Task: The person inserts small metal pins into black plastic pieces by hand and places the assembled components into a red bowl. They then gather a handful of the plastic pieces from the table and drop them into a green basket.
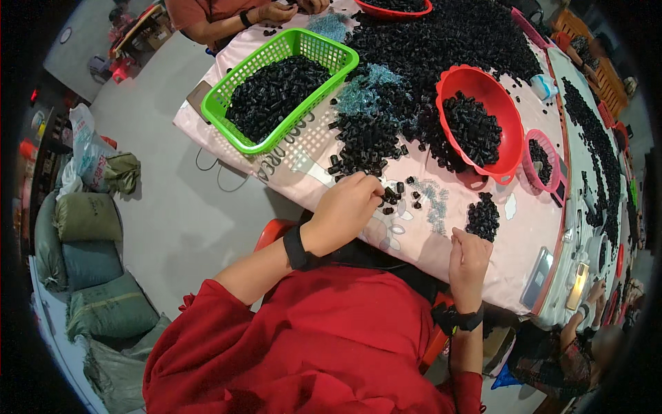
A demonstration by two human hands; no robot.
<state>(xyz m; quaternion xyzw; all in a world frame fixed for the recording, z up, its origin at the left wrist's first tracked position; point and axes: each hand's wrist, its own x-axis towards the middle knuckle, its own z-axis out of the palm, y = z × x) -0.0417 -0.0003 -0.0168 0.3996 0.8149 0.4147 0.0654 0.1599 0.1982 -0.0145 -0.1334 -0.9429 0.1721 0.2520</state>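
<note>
My left hand [347, 210] rests at the near table edge, fingers curled and closed, with the tips beside a few loose black plastic pieces [391, 196]. Whatever is between those fingers is hidden. My right hand [470, 262] is pinched closed just below a small pile of black pieces [483, 217]; what it holds is too small to make out. Between the hands lie small clear, bluish bits [436, 204]. Beyond my left hand spreads a heap of short black cylinder-like parts [369, 141]. A red scalloped bowl [510, 127] of black pieces stands ahead of my right hand.
A green basket [248, 142] full of black parts stands at the left table edge. At the right are a pink basket [529, 162] and a phone [538, 277]. Across the table are another person's hands [279, 12]. Stuffed sacks [110, 303] lie on the left floor.
</note>
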